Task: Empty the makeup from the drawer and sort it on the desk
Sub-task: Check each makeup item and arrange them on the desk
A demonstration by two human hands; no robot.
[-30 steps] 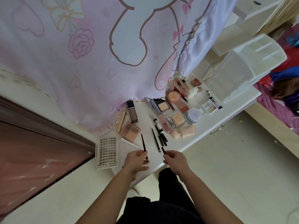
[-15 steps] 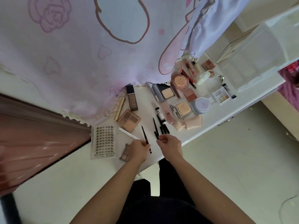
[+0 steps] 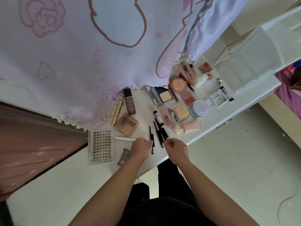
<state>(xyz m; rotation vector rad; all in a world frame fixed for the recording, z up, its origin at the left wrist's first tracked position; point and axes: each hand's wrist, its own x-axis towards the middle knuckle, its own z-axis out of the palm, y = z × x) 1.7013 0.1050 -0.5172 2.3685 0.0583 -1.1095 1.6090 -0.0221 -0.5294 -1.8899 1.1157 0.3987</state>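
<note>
Now, left hand (image 3: 140, 148): fingers curled, pinching a black pencil (image 3: 152, 144) near the front edge of the worktop (image 3: 143, 110).
Right hand (image 3: 176, 148): fingers curled at the near ends of the other pencils (image 3: 160, 134); whether it grips one, I cannot tell.
Makeup (image 3: 180, 111): laid out in groups across the worktop.
Risk: round pencils by the edge may roll off to the floor (image 3: 228, 160) if a wrist nudges them.

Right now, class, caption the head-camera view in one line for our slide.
Left hand grips a black pencil beside the right hand; palettes, compacts and tubes lie grouped across the white desk.
</note>
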